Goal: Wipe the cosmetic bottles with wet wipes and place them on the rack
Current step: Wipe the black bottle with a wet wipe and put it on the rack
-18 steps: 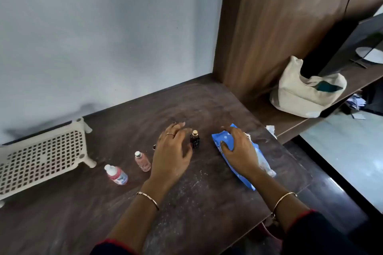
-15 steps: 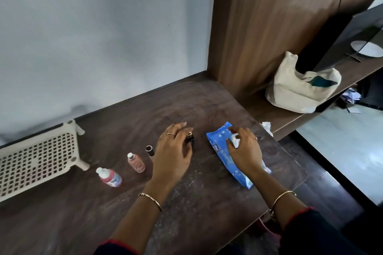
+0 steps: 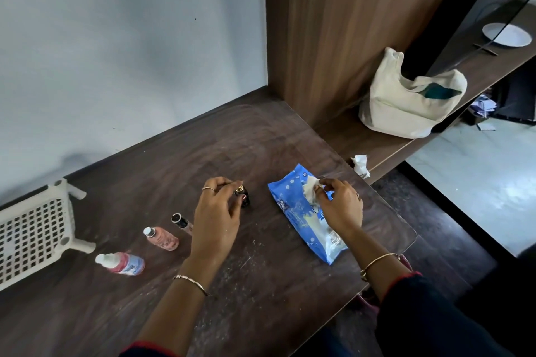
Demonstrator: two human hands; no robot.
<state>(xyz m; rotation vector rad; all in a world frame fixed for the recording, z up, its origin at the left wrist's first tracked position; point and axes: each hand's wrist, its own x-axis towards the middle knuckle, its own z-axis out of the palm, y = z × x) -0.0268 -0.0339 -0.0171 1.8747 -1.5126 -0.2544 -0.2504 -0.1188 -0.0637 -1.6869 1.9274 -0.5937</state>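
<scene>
Wipe (image 3: pixel 310 189) newly pinched, dark bottle (image 3: pixel 243 195) upright.

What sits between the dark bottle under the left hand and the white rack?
Three bottles lie on the desk along that line: a black-capped tube, a pink bottle, and a white-capped pink bottle. All lie low between the dark bottle and the rack; lifting over them looks clear.

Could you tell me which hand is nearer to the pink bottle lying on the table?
Left. The left hand is just right of the pink bottle; the right hand is far across, on the wipes pack.
</scene>
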